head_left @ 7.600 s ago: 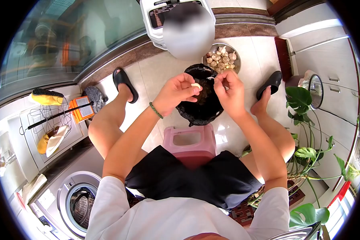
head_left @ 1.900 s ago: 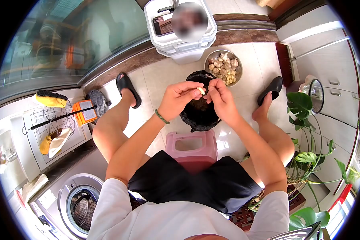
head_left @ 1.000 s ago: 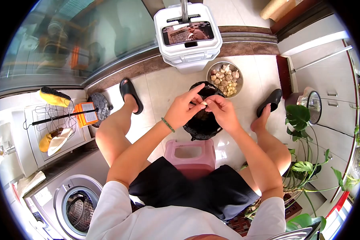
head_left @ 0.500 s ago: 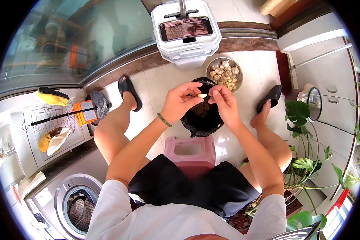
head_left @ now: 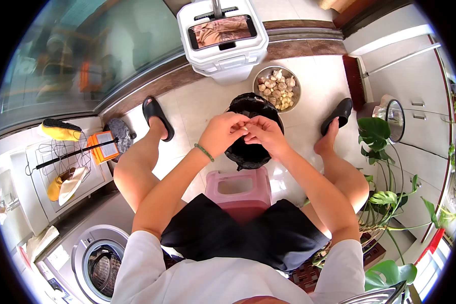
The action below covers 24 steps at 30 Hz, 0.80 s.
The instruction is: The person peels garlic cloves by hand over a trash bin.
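Note:
My left hand (head_left: 222, 134) and my right hand (head_left: 266, 136) meet fingertip to fingertip over a bin lined with a black bag (head_left: 248, 156). Between the pinched fingers a small part of a pale garlic clove (head_left: 246, 128) shows; the fingers cover most of it. A green bead bracelet circles my left wrist. Beyond the bin, to the right, a round metal bowl (head_left: 298, 95) on the floor holds several garlic bulbs (head_left: 277, 83) and loose peeled cloves.
A pink stool (head_left: 238, 188) stands between my knees. At the top a phone (head_left: 222, 31) lies on a white bucket (head_left: 228, 63). A washing machine (head_left: 101, 263) is at lower left, a leafy plant (head_left: 375, 133) at right. Black slippers (head_left: 158, 117) are on my feet.
Both hands have closed together around the clove, which showed at my left fingertips half a second ago. The whole view has shifted slightly, with the bowl and bin now further left.

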Motion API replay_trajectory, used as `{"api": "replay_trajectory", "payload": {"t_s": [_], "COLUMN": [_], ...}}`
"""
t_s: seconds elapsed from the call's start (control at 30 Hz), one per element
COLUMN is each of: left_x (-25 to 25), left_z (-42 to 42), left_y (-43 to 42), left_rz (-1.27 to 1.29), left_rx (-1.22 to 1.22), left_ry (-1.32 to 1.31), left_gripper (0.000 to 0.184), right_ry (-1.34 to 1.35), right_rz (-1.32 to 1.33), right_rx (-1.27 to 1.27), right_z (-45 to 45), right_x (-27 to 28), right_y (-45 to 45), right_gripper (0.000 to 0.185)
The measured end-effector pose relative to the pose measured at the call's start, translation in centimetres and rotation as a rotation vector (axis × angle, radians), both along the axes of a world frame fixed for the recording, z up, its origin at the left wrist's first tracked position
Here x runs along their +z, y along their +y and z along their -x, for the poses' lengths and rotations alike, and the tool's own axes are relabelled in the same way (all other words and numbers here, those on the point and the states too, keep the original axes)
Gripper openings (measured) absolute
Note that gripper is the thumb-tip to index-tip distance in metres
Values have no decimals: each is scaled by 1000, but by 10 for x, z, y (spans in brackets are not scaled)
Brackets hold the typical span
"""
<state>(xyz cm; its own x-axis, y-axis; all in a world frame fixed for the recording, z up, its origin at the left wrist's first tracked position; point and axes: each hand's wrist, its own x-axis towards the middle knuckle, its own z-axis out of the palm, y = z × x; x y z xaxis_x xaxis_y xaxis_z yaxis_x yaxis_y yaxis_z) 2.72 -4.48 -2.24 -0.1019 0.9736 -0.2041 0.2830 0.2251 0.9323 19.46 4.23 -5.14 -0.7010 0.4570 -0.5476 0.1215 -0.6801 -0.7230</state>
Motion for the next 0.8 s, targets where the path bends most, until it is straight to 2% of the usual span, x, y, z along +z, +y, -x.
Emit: {"api": "replay_trajectory", "payload": {"t_s": [0.07,0.1,0.13,0.17,0.2,0.27,0.33,0.37,0.4,0.43,0.47,0.5,0.53,0.6,0.67,0.73,0.8], "left_x": [-6,-8,-9,-8,-7,-12,-9,-4,5,-2,-13,-21,-12,-8,-14,-21,-26], "left_z": [-4,-5,-6,-7,-6,-5,-6,-10,-13,-14,-16,-17,-19,-25,-30,-30,-29], "left_y": [-2,-2,-2,-3,-3,-6,-8,-6,-2,-4,-10,-14,-10,-6,-8,-9,-7], "left_rz": [-50,-65,-82,-82,-67,-101,-22,51,266,263,43,-177,-64,-17,39,90,96], "left_rx": [-47,-68,-89,-101,-106,-135,-212,-288,-395,-402,-409,-414,-572,-551,-530,-593,-620], "left_ry": [88,215,341,332,391,532,535,547,535,539,519,494,677,581,480,517,489], "left_gripper": [30,30,30,30,27,24,22,20,30,30,39,49,68,70,72,69,64], "right_ry": [-56,-63,-78,-94,-85,-152,-371,-387,-576,-759,-762,-855,-939,-949,-959,-1059,-1114], "right_rz": [84,88,42,-5,2,-277,-530,-522,-486,-446,-435,-657,-879,-896,-905,-961,-937], "right_rx": [-13,-27,-44,-61,-187,-399,-450,-459,-416,-371,-378,-234,-82,-37,15,299,374], "right_z": [-1,-4,-6,-8,-14,-28,-62,-79,-91,-95,-97,-99,-99,-96,-92,-72,-48], "right_x": [-2,-6,-11,-16,-21,-31,-79,-104,-128,-150,-169,-188,-206,-246,-262,-247,-247], "right_y": [-2,0,4,9,20,55,96,104,115,124,127,129,134,144,149,157,168], "right_gripper": [14,14,15,16,19,18,18,18,20,22,22,22,22,21,20,24,25]}}
